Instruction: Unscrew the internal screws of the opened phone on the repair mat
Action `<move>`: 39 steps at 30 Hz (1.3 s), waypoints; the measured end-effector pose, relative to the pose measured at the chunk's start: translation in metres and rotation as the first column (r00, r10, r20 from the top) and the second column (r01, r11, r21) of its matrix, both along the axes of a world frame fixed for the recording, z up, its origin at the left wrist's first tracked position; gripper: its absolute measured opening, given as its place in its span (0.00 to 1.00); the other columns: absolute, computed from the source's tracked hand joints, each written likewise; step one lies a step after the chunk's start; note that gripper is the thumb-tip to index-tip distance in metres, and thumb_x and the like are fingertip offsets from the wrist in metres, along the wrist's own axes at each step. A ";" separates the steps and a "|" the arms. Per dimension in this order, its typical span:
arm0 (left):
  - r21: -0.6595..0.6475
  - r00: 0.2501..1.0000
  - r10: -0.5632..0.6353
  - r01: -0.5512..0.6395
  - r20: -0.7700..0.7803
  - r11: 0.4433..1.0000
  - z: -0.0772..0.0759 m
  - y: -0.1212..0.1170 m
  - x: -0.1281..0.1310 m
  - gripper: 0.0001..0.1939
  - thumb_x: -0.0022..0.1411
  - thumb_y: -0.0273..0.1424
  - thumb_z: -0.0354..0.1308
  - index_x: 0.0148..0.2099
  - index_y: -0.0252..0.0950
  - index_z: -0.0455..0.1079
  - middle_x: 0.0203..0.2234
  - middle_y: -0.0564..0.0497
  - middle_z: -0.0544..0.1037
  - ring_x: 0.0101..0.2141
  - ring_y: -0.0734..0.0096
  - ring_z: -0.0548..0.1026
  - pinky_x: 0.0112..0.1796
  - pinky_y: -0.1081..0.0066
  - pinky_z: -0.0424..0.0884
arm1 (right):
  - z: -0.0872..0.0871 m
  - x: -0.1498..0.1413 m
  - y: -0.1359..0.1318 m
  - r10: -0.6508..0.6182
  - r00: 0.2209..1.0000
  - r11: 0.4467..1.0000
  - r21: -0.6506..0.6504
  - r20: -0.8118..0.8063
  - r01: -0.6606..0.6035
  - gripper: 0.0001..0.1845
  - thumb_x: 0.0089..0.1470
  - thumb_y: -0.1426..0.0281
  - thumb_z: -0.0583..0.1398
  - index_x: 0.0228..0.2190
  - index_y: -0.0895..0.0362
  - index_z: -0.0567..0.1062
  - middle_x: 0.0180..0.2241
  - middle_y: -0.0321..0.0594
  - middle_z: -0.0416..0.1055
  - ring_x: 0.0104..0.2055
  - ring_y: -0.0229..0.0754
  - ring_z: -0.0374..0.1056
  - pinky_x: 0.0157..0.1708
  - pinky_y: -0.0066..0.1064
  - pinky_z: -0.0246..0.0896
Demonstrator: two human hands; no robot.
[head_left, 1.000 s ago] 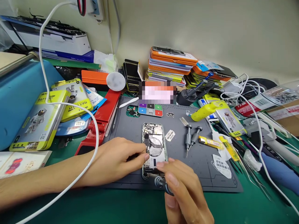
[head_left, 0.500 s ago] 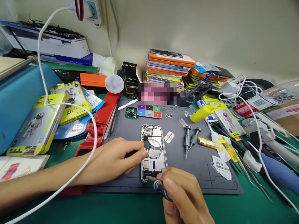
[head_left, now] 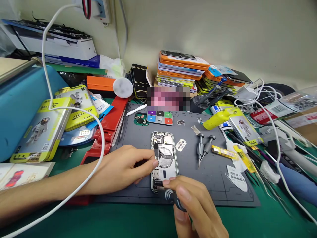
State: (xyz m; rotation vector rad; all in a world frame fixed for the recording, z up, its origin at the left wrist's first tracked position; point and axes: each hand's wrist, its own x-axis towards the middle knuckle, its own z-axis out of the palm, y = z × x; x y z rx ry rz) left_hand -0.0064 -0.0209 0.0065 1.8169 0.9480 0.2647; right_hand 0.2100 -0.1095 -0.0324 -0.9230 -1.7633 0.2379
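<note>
- Head view: left hand (head_left: 131, 167) is at the left edge of an opened phone (head_left: 165, 161); cannot tell whether its fingers grip.
- Phone lies on a dark mat (head_left: 189, 162).
- Screwdriver (head_left: 170, 195) meets the phone's near end, clamped between fingers of the right hand (head_left: 198, 201).

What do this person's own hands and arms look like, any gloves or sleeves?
Both are bare human hands: the left hand and right hand show no gloves, rings or markings. The left forearm shows no sleeve or watch; the right wrist lies out of view.
</note>
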 end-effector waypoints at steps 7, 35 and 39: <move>0.014 1.000 -0.008 0.008 0.005 1.000 0.000 0.000 0.000 0.24 0.82 0.42 0.47 0.31 0.39 0.63 0.21 0.60 0.68 0.24 0.74 0.66 0.30 0.70 0.58 | 0.000 0.000 -0.001 0.006 1.000 1.000 -0.017 -0.016 -0.006 0.38 0.57 0.91 0.57 0.64 0.53 0.75 0.43 0.44 0.83 0.47 0.46 0.80 0.42 0.42 0.82; -0.008 1.000 -0.004 0.004 0.002 1.000 -0.001 0.001 -0.003 0.24 0.81 0.44 0.48 0.31 0.39 0.54 0.22 0.60 0.57 0.26 0.74 0.59 0.29 0.69 0.55 | -0.002 0.002 -0.001 0.042 0.999 0.998 -0.046 -0.014 -0.043 0.40 0.57 0.91 0.59 0.68 0.56 0.70 0.47 0.44 0.80 0.49 0.45 0.79 0.46 0.40 0.82; -0.001 1.000 -0.001 0.001 -0.026 1.000 0.000 0.000 -0.003 0.24 0.82 0.45 0.45 0.32 0.39 0.56 0.24 0.59 0.60 0.27 0.72 0.62 0.30 0.69 0.56 | 0.000 0.005 0.000 0.066 0.998 0.997 -0.031 0.005 -0.065 0.38 0.59 0.89 0.61 0.67 0.57 0.70 0.46 0.44 0.81 0.48 0.45 0.79 0.45 0.40 0.82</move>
